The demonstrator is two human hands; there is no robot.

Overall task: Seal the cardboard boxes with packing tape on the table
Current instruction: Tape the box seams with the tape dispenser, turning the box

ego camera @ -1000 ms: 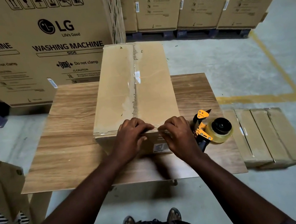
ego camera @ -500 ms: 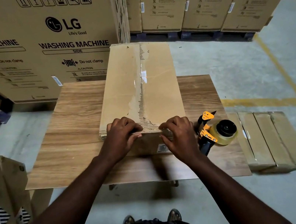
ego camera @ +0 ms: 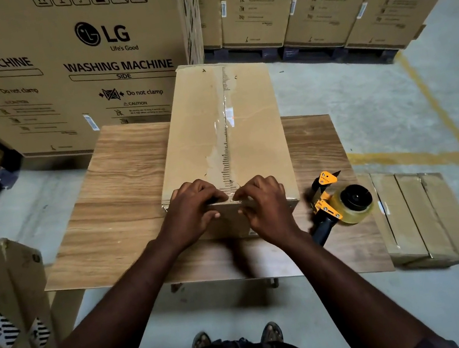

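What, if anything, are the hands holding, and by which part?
The cardboard box: the left hand and the right hand each grip its near top edge, fingers on top.

A wood-grain desk (ego camera: 125,208) stands on a grey concrete floor (ego camera: 360,99). A long cardboard box (ego camera: 195,137) lies lengthwise down its middle, the near end set back from the near edge, with clear tape along the top seam. Just right of that near end, apart from the box, a yellow tape dispenser (ego camera: 338,204) with a clear roll lies on the desk, its dark handle toward the near edge. On the floor, a smaller taped box (ego camera: 427,217) lies just beside the desk's right side, a yellow painted line (ego camera: 400,158) runs beyond it, and tall washing machine cartons (ego camera: 84,61) stand behind the desk.
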